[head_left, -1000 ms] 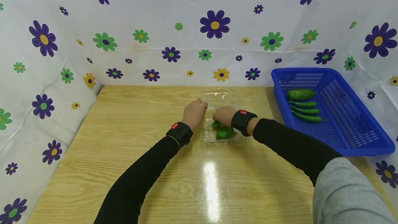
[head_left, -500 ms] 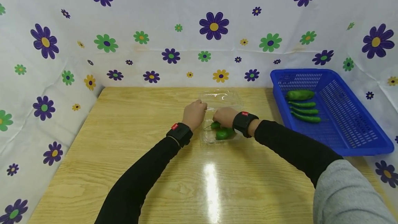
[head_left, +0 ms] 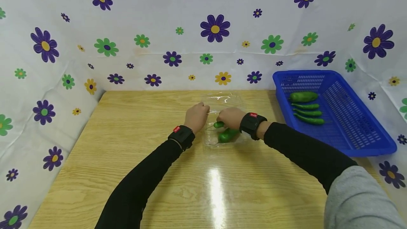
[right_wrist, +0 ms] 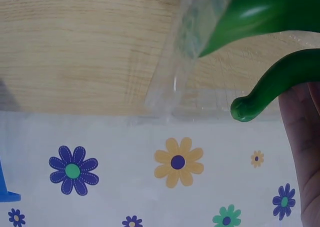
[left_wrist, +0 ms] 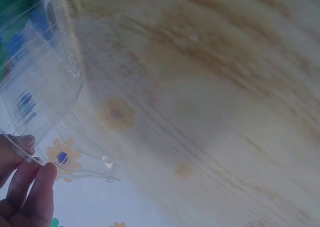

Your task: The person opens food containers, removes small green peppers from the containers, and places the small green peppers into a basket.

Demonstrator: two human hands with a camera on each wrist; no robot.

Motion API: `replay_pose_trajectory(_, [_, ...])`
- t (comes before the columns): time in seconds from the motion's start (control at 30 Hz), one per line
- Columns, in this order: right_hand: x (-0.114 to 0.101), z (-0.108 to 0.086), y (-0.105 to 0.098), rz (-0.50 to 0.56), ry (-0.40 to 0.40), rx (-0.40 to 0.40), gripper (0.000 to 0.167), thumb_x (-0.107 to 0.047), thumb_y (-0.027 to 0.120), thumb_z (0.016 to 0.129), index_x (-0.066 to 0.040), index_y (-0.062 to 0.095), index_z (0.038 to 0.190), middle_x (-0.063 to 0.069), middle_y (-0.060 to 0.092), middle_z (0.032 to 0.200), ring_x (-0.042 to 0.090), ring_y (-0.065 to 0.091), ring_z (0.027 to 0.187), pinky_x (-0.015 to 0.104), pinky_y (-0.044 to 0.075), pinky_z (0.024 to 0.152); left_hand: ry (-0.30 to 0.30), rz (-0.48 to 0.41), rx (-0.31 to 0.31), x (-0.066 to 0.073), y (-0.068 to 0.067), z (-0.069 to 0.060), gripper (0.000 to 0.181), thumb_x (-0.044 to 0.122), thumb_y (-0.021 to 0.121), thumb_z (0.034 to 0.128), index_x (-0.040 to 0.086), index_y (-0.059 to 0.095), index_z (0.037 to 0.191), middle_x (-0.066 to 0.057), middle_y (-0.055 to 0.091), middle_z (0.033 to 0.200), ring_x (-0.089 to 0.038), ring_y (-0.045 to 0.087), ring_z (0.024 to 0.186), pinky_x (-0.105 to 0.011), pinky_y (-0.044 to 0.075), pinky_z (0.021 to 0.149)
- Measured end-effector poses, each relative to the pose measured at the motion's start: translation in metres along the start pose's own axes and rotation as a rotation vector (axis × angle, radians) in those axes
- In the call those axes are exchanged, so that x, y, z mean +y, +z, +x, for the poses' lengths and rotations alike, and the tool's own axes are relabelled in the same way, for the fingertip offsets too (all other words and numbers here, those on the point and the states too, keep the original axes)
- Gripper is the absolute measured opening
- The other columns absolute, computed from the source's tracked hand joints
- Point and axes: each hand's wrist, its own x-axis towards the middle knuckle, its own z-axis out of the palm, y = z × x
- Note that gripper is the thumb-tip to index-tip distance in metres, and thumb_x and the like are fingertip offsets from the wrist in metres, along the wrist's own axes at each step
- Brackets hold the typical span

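In the head view a clear plastic clamshell box (head_left: 211,139) lies on the table with its lid (head_left: 222,99) folded back. My left hand (head_left: 196,117) pinches the box's left edge near the hinge; the left wrist view shows thumb and fingertips (left_wrist: 47,174) on the thin plastic. Over the box, my right hand (head_left: 231,118) grips a slim green chili pepper (head_left: 218,124), its stem pointing left. That chili pepper (right_wrist: 272,84) curves out past the hand in the right wrist view. A thicker green pepper (head_left: 225,136) lies in the box below the right hand, partly hidden by the wrist.
A blue plastic basket (head_left: 359,110) stands at the right, holding a thick green pepper (head_left: 303,97) and several slim green chili peppers (head_left: 308,120). A flower-print cloth (head_left: 178,41) hangs behind and at both sides of the wooden table (head_left: 143,123).
The slim chili pepper has shifted slightly up under my right hand, and the thicker pepper lies more slanted. My left hand stays on the box edge. The head view has shifted slightly.
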Motion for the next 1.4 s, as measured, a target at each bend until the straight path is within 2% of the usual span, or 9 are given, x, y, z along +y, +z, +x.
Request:
replay_pose_trajectory(0.27, [-0.001,-0.008,-0.010,-0.064,-0.009,0.010,0.013,-0.013,0.076,0.077,-0.008,0.070,0.087,0.004,0.067,0.084,0.016,0.063,0.075,0.030,0.053,0.066,0.004,-0.001,0.027,-0.004,0.007,0.001,0.006,0.008,0.065,0.0874,0.009,0.071,0.088,-0.009,0.064,0.082,-0.021,0.063,0.071,-0.033,0.054,0.060])
replay_pose_trajectory(0.6, [0.000,-0.029,-0.040,-0.108,-0.043,0.065,0.015,-0.012,0.075,0.079,-0.009,0.069,0.092,0.005,0.066,0.086,0.017,0.063,0.075,0.030,0.053,0.066,-0.008,-0.024,0.009,-0.004,0.010,0.001,0.005,0.008,0.069,0.0842,0.008,0.071,0.089,-0.009,0.065,0.084,-0.022,0.065,0.074,-0.035,0.055,0.062])
replay_pose_trajectory(0.83, [-0.005,-0.062,-0.072,-0.082,-0.067,0.112,0.014,-0.011,0.074,0.079,-0.007,0.068,0.091,0.006,0.065,0.084,0.017,0.063,0.074,0.030,0.054,0.067,-0.002,-0.026,-0.003,-0.003,0.008,0.000,0.008,0.009,0.069,0.0848,0.008,0.071,0.093,-0.009,0.065,0.086,-0.021,0.064,0.074,-0.032,0.054,0.063])
replay_pose_trajectory(1.03, [0.000,-0.094,-0.094,-0.088,-0.035,0.211,0.015,-0.012,0.073,0.080,-0.008,0.068,0.094,0.004,0.067,0.085,0.017,0.065,0.076,0.031,0.056,0.067,0.008,-0.024,0.016,-0.003,0.009,0.000,0.009,0.009,0.069,0.0847,0.008,0.071,0.093,-0.009,0.065,0.086,-0.021,0.063,0.073,-0.031,0.054,0.063])
replay_pose_trajectory(1.17, [0.007,-0.122,-0.111,-0.086,0.019,0.281,0.019,-0.011,0.071,0.082,-0.006,0.068,0.100,0.007,0.068,0.089,0.019,0.066,0.078,0.035,0.056,0.068,0.013,-0.027,0.023,-0.002,0.009,-0.001,0.009,0.008,0.069,0.0842,0.008,0.071,0.093,-0.009,0.065,0.085,-0.021,0.063,0.073,-0.031,0.054,0.062])
replay_pose_trajectory(1.4, [0.024,-0.170,-0.132,-0.068,0.174,0.389,0.027,-0.005,0.072,0.080,0.000,0.068,0.107,0.012,0.068,0.097,0.025,0.067,0.087,0.039,0.056,0.074,0.017,-0.021,0.040,-0.003,0.007,-0.001,0.008,0.008,0.070,0.0837,0.008,0.071,0.092,-0.009,0.064,0.084,-0.020,0.063,0.071,-0.030,0.054,0.062])
